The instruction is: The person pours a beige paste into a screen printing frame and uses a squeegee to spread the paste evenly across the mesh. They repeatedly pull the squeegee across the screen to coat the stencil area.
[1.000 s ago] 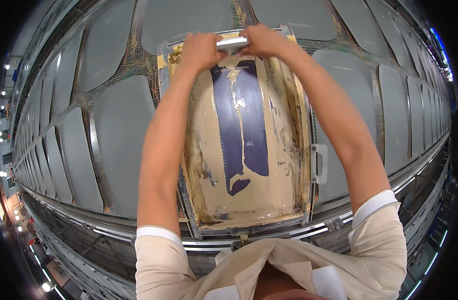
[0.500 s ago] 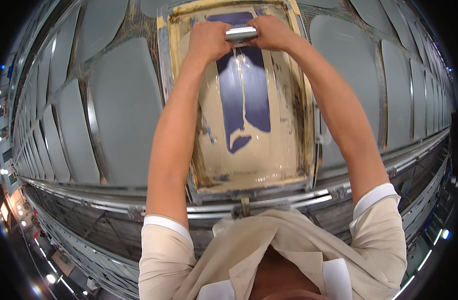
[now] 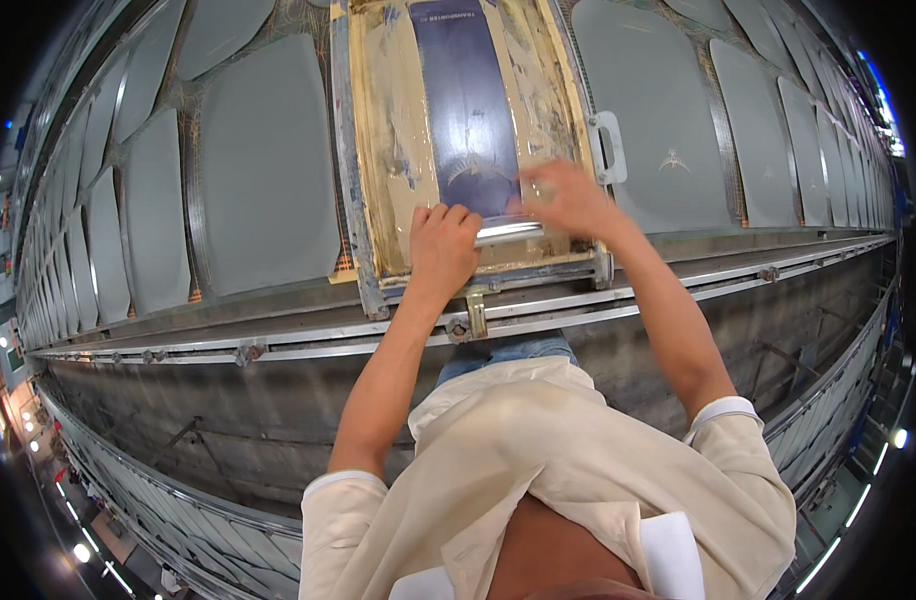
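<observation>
A shiny metal squeegee bar is held crosswise at the near edge of a yellowed, ink-stained printing screen frame, at twelve o'clock from the body. The left hand is closed over the bar's left end. The right hand is blurred, fingers curled on its right end. Grey fabric panels are laid alongside.

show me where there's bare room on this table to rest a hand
Free: the metal rail along the near edge, left of the frame. Grey fabric panels fill both sides. Crowded: the frame's near end, where left hand and right hand grip the squeegee.
</observation>
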Demonstrator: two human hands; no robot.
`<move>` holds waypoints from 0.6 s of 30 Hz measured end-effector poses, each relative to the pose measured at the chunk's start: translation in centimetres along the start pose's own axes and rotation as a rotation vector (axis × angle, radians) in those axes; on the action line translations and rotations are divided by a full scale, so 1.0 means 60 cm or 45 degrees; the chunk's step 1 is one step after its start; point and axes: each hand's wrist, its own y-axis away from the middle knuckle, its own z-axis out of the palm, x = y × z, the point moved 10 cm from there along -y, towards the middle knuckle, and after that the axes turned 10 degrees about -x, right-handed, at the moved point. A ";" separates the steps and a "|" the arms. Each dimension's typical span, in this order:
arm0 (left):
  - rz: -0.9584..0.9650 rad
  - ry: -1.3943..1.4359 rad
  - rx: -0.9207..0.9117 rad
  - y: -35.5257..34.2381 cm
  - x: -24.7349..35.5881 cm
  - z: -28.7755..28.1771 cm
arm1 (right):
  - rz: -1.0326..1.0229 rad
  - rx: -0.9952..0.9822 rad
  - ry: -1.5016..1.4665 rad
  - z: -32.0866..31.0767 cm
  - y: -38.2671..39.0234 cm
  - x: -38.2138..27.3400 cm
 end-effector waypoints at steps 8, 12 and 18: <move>0.015 0.014 -0.079 0.003 0.009 -0.005 | 0.742 0.724 -0.097 -0.079 -0.014 0.338; -0.022 0.087 -0.076 0.020 0.002 -0.018 | 0.668 0.751 -0.163 -0.141 0.008 0.306; -0.118 0.080 -0.060 0.074 -0.054 -0.076 | 0.492 0.863 -0.437 -0.138 -0.026 0.165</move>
